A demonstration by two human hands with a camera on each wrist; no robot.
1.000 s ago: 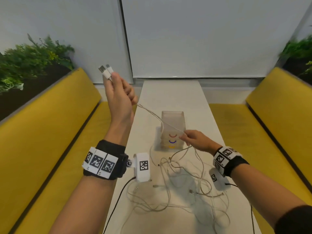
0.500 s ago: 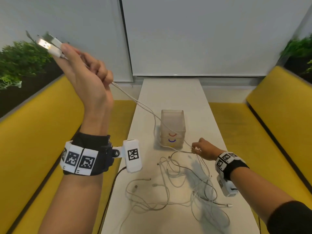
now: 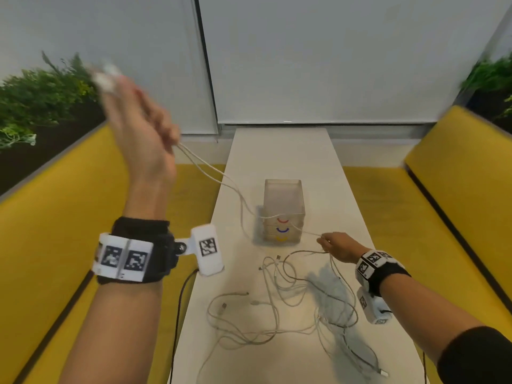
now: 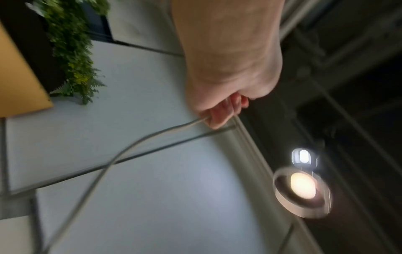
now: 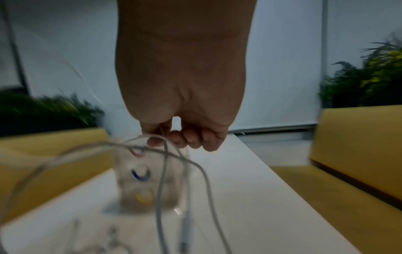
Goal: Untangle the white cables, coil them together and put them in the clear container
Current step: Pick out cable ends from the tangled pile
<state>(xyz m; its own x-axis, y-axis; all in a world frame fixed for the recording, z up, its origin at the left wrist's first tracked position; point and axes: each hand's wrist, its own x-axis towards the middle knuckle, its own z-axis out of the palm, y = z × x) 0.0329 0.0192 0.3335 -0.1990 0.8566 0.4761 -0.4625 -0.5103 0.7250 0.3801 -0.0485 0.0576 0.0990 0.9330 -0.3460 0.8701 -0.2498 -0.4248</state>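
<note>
White cables (image 3: 282,286) lie mostly in a loose tangle on the table (image 3: 279,151), on the near side of the clear container (image 3: 284,206). Two strands run out of that heap, pass in front of the container, and climb up and to its left. I have my left hand (image 3: 144,139) raised high there, fingers curled round both strands; blurred white plugs (image 3: 106,77) stick out past the fingertips. The left wrist view confirms two strands leaving the fist and crossing just below it. My right hand (image 3: 339,245) sits low, just right of the container, pinching cable between thumb and forefinger; the right wrist view shows several loops draped over that pinch. The container stands upright and, as far as I can see, holds no cable. Judgement: untangling step, early; two cables are being drawn out by their plug ends, and no coil exists yet. Next move calls for sliding the right pinch along the strands while the left keeps tension, watching for knots near the heap. Risk: a strand rubbing the container's front could drag or tip it. Yellow benches (image 3: 457,167) flank the table, with plants (image 3: 41,95) behind the left one.
</note>
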